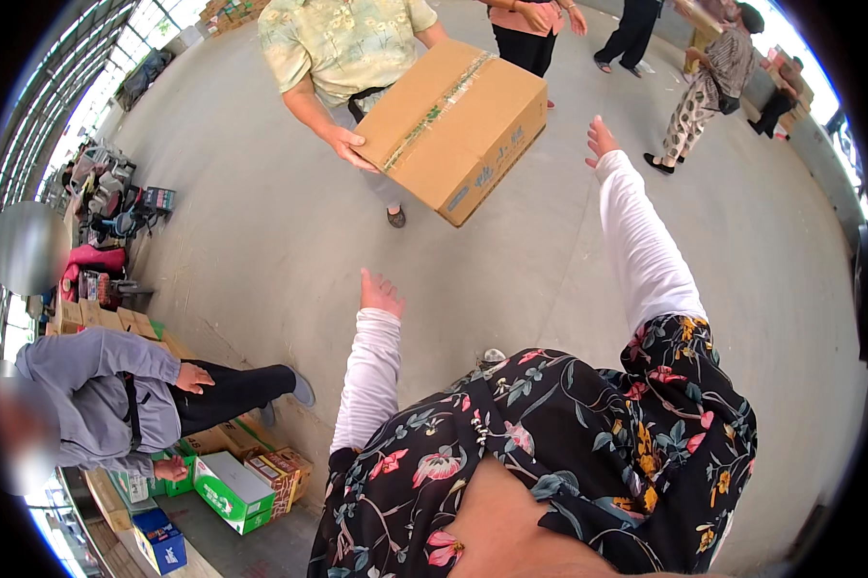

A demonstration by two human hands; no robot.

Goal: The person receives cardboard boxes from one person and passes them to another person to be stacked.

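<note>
Both my arms reach forward in white sleeves. My left hand (382,292) is held out low with its fingers apart, touching nothing. My right hand (601,142) is stretched farther forward, also with fingers apart and nothing in it. Ahead of and between my hands, a person in a pale patterned shirt holds a taped brown cardboard box (452,126). One of that person's hands grips the box's near left corner; the other is hidden behind it. The box bears writing on its side and does not touch my hands.
At the left stands a person in a grey jacket (109,390) beside a green and white carton (233,491), a blue box (159,540) and other cartons. Parked cycles (120,209) line the left wall. Several people stand farther off; one wears spotted trousers (690,126). Concrete floor (260,238) lies between.
</note>
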